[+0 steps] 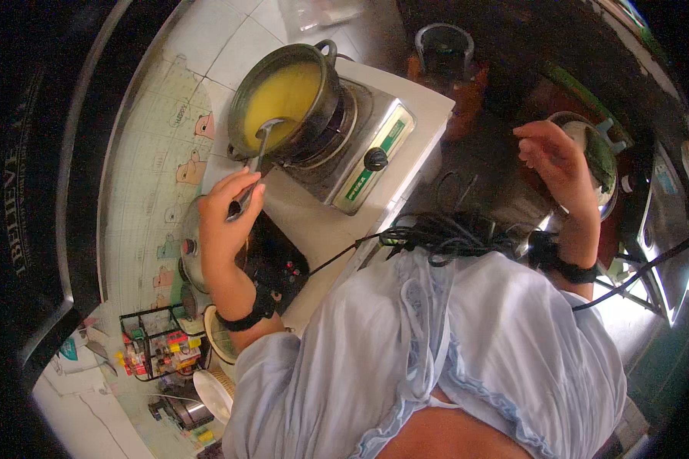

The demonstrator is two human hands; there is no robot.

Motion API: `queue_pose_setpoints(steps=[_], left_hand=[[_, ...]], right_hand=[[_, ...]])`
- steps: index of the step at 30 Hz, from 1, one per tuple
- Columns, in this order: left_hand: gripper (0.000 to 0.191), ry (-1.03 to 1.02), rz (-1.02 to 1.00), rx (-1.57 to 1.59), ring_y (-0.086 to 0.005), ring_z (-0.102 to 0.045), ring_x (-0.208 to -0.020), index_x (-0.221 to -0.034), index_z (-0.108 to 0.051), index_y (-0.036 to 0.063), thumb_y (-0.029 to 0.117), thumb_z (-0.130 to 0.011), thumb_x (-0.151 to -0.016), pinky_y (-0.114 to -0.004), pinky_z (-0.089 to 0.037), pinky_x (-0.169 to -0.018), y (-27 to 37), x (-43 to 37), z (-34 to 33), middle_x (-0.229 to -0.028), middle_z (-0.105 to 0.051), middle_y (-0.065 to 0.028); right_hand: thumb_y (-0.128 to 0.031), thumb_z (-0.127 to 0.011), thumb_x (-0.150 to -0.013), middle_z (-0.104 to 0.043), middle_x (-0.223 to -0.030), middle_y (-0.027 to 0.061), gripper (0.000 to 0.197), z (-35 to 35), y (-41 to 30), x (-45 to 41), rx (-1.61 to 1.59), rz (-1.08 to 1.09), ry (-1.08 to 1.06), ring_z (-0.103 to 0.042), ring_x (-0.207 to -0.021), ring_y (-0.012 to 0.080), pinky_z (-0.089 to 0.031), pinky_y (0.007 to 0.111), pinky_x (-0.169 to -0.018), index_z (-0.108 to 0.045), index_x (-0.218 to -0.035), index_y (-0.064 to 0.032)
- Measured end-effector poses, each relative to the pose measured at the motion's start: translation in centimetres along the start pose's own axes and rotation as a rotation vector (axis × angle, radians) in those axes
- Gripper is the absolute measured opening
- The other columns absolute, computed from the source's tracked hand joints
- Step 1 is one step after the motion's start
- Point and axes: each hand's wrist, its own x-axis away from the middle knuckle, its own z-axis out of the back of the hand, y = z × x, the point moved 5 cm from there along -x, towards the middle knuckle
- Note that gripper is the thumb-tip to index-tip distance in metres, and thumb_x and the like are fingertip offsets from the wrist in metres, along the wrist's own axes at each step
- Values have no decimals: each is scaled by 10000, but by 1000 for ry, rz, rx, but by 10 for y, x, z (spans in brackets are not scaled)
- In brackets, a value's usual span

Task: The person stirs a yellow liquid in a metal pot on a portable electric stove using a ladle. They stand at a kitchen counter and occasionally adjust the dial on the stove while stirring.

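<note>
My left hand (227, 209) grips the handle of a metal ladle (262, 143). The ladle's bowl dips into yellow liquid (290, 94) in a dark, two-handled cooking pot (236, 109). This pot sits on a single-burner gas stove (344, 166) with a black knob (375, 159). Out to the right, my right hand (554, 158) is raised with loosely bent fingers and nothing visible in it. Behind and below it is a round bowl (608, 209) holding something white and a dark green piece; the hand partly hides this bowl.
Lidded metal cookware (192, 246) stands beside my left wrist. A black wire rack (149, 344) with colourful packets is at the lower left. Black cables (453, 232) bunch against my waist. Beyond the counter's right edge stands a dark round container (445, 49). A patterned tiled wall (149, 189) borders the left.
</note>
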Motion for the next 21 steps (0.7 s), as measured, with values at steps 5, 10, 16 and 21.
queue_pose_setpoints(steps=[5, 10, 16, 21], left_hand=[[197, -29, 0, -73, -166, -614, -746, -914, -636, -5, 75, -679, -739, -266, -474, -706, -18, 4, 0, -968, -633, -146], [219, 18, 48, -94, -190, -628, -847, -954, -644, 25, 114, -672, -756, -284, -473, -757, -50, -9, -17, -1014, -629, -143], [266, 157, 100, -57, -207, -601, -963, -1005, -642, 48, 169, -672, -770, -316, -471, -798, -88, -35, -36, -1063, -616, -150], [294, 239, 159, 77, -219, -596, -965, -1013, -643, 48, 222, -677, -779, -323, -491, -788, -96, -63, -58, -1061, -617, -146]], right_hand=[[-82, -566, -858, -565, -864, -3, 154, -18, 8, -17, 2, -50, -76, -495, -801, 65, -410, 211, -710, -571, -1000, -22], [-83, -534, -877, -533, -771, -21, 145, -21, 15, -16, 94, -23, -68, -484, -712, 49, -394, 191, -632, -561, -1010, -33], [-72, -523, -881, -520, -785, -18, 143, -8, 8, 7, 114, -23, -10, -478, -720, 49, -393, 189, -634, -552, -1014, -28], [-63, -526, -879, -518, -794, -16, 142, 7, 15, 26, 97, -116, 41, -481, -727, 52, -402, 192, -650, -549, -1010, -15]])
